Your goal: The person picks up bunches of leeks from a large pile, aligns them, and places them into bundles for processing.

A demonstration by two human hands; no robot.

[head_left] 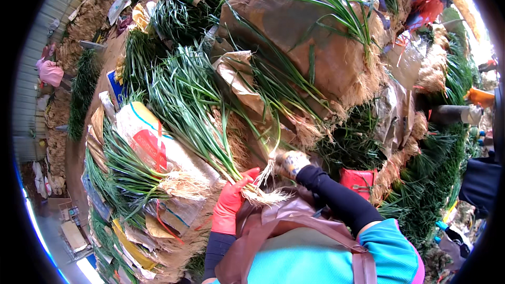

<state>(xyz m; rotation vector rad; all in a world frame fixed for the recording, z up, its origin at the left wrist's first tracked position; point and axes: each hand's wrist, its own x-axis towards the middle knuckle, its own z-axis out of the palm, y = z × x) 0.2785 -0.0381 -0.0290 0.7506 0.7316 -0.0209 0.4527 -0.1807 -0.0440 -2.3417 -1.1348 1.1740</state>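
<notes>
While our left hand (231, 200), in a red glove, is closed round the lower stems of a bunch of green stalks (208, 139), we see the leaves fanning out ahead of those fingers and to their left, with the pale roots (268, 196) sticking out on the right side of the grip. Our right hand (293, 164), in a patterned glove, is just ahead and to the right of the red fingers; it is blurred and partly hidden, so we cannot tell whether its fingers are open or pinched on anything. Between the two hands is a slim stalk (271, 155), its root tuft just beside the right fingers, though whether they touch we cannot say.

We judge the step in hand to be collecting stalks into the left-hand bunch, root ends together. The next move would call for the left fingers to hold firm without crushing the stems, while the right fingers lay the slim stalk alongside. More loose stalks (305, 126) lie just beyond the right fingers, and another bundle (181, 185) rests by a white sack (130, 121) to the left of the red fingers.
</notes>
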